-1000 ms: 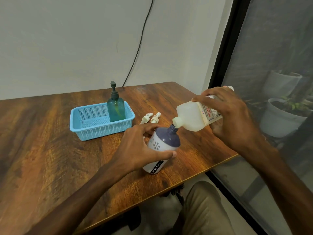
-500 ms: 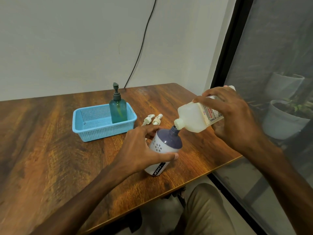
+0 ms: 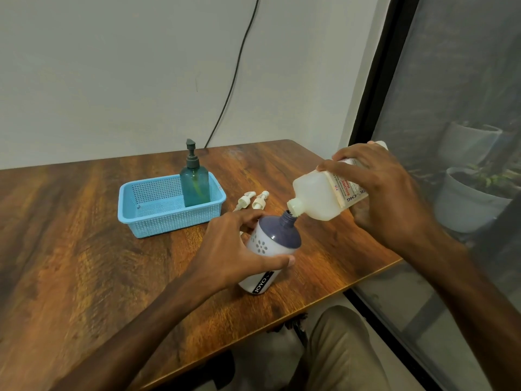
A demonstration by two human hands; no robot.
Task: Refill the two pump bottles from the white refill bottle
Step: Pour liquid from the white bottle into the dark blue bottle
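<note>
My left hand (image 3: pixel 236 249) grips a white pump bottle with a dark purple shoulder (image 3: pixel 277 238); its pump is off and its neck is open. The bottle stands slightly tilted on the wooden table (image 3: pixel 84 263). My right hand (image 3: pixel 386 193) holds the white refill bottle (image 3: pixel 321 193) tipped over, with its nozzle at the open neck. A teal pump bottle (image 3: pixel 195 184) with its pump on stands upright in the right end of a blue basket (image 3: pixel 146 218). Two loose white pump heads (image 3: pixel 252 200) lie on the table behind the purple bottle.
The table's right edge (image 3: pixel 366 277) runs close to the bottles, with a dark window frame (image 3: pixel 375 80) beyond it. A black cable (image 3: pixel 234 74) hangs down the wall behind the basket. My knee (image 3: pixel 338 348) shows below the table's front edge.
Both hands and the two bottles keep the same pose. The view shifts slightly, and nothing on the table has moved.
</note>
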